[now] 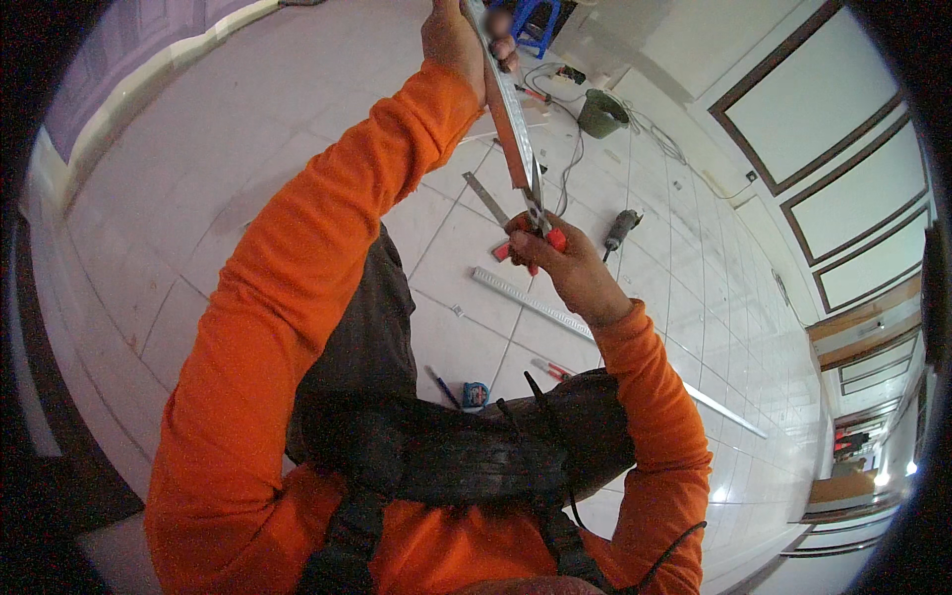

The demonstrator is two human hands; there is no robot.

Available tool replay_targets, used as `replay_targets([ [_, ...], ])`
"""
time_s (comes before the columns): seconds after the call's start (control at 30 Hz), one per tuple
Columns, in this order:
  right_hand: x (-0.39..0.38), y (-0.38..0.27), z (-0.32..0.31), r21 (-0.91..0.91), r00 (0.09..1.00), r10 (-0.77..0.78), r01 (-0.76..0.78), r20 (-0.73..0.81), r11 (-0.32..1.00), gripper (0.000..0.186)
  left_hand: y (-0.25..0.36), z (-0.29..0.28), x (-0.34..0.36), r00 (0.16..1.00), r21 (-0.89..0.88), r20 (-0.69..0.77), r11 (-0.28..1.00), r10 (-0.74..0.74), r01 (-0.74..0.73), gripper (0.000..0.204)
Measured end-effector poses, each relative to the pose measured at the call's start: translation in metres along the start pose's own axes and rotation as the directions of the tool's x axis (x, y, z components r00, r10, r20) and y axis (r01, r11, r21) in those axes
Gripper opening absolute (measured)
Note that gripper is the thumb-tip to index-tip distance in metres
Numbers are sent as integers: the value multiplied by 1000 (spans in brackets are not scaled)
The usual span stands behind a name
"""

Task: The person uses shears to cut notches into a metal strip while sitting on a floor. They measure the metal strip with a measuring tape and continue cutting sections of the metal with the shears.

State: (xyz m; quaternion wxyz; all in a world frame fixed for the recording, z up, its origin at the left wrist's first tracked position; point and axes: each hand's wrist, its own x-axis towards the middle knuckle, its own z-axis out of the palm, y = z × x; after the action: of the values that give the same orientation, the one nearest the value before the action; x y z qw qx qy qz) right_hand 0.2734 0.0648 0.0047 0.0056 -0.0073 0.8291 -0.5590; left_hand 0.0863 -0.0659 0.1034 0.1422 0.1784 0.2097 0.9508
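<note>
My left hand [454,45], raised at the top, grips a long silver metal channel [508,119] that slants down toward the middle. In my right hand [585,283] is a pair of tin snips [557,240] with red handles. The blades of the snips meet the channel's lower end; whether they have cut into it I cannot tell. My fingers wrap the handles and partly hide them. Beyond my right hand a flat steel ruler [483,196] lies on the tiles. A second metal channel [531,301] runs along the floor beneath my right wrist.
Between my knees lie a blue tape measure [475,397], a dark pen [443,387] and a red-handled tool [551,369]. Farther off are a dark power tool [623,230], a green bucket [602,114], loose cables [654,134] and a blue stool [536,27]. Panelled doors [793,99] line the right.
</note>
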Motion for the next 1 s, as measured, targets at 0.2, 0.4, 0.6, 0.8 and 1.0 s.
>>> replay_targets([
  [0.2,-7,-19,-7,186,963,188,-224,191,957,28,7,-11,15,993,85,-82,994,80,-73,56],
  [0.4,-10,-14,2,-113,1000,0,-1,-13,994,22,22,-38,46,965,-106,235,990,113,-90,63],
  [0.6,-6,-9,4,-3,999,41,-41,-15,999,21,13,-45,44,988,101,120,989,99,-112,70],
  [0.8,-6,-10,4,146,998,43,-36,-45,989,24,-2,-25,24,989,230,133,968,71,-100,64],
  [1.0,-5,-3,2,151,996,68,-58,-65,987,24,-3,-24,29,983,-32,174,997,-62,68,46],
])
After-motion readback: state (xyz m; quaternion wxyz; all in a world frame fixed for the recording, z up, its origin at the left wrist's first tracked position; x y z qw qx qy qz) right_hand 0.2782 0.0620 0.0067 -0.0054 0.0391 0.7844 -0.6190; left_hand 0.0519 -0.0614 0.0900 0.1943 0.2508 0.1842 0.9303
